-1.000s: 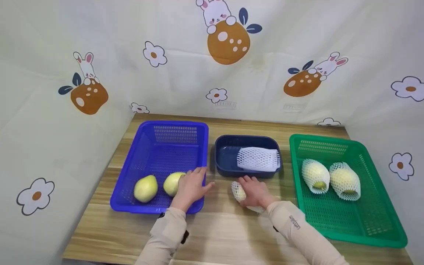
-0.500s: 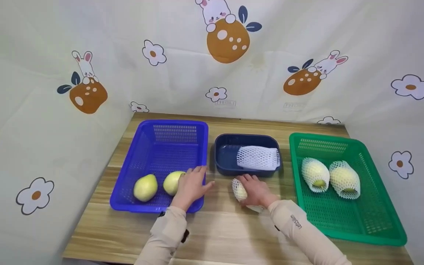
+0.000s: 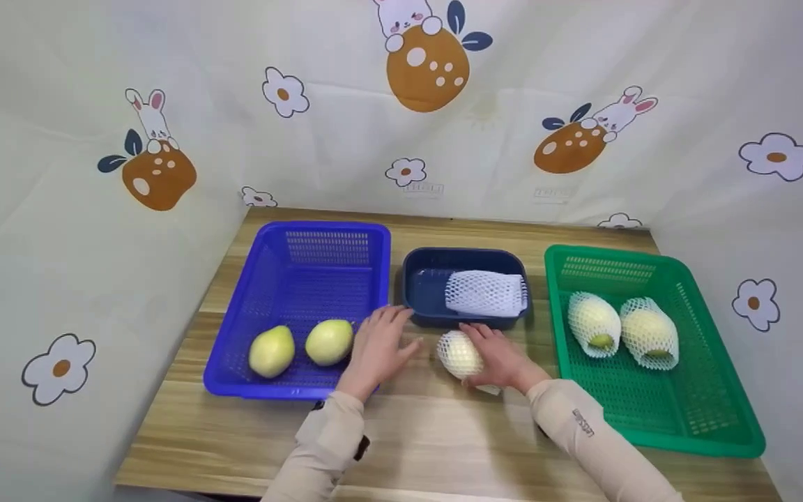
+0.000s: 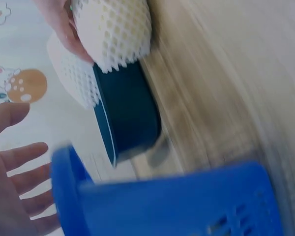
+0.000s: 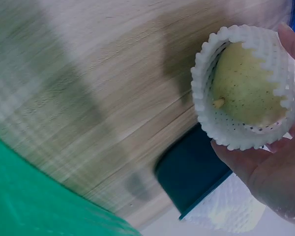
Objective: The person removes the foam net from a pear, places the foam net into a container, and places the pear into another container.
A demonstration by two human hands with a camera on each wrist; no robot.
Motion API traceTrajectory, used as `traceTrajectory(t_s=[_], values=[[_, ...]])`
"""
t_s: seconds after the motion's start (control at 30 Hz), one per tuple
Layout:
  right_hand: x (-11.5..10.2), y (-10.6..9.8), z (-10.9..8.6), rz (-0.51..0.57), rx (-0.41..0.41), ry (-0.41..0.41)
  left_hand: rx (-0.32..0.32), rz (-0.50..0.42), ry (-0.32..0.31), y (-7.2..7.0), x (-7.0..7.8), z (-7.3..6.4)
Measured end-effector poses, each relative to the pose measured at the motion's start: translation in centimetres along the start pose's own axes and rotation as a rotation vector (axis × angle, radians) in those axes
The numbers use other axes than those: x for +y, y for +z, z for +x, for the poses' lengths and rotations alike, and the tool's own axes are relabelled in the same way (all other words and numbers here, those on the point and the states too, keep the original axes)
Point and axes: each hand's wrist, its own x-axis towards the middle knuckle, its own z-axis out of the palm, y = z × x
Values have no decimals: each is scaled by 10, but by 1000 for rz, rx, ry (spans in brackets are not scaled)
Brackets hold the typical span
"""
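Observation:
My right hand (image 3: pixel 505 357) grips a pear (image 5: pixel 246 83) in a white foam net sleeve (image 3: pixel 459 354), just in front of the navy bin. In the right wrist view, thumb and fingers lie around the sleeve, and the pear's stem end shows at its opening. Over the right rim of the blue basket (image 3: pixel 240 293) my left hand (image 3: pixel 378 351) is held with fingers spread, holding nothing. Two bare pears, the left one (image 3: pixel 272 352) and the right one (image 3: pixel 330 342), lie in that basket. White foam net sleeves (image 3: pixel 485 293) lie in the navy bin (image 3: pixel 429 321).
At the right stands a green basket (image 3: pixel 659 436) with two net-wrapped pears, one on the left (image 3: pixel 594 324) and one on the right (image 3: pixel 649 335). All containers stand on a wood-grain table (image 3: pixel 429 453). A patterned curtain (image 3: pixel 346 146) hangs behind and at both sides.
My left hand has moved right, off the right bare pear, towards the gap between basket and wrapped pear. My right hand has shifted slightly right, and more of the wrapped pear shows.

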Motion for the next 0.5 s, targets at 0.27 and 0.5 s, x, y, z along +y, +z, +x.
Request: traceTrajectory(t_s=[0.27, 0.5], values=[[5, 1, -12, 101, -37, 47, -47, -173, 47, 22, 22, -5], [6, 4, -20, 123, 6, 21, -181, -225, -9, 43, 33, -9]])
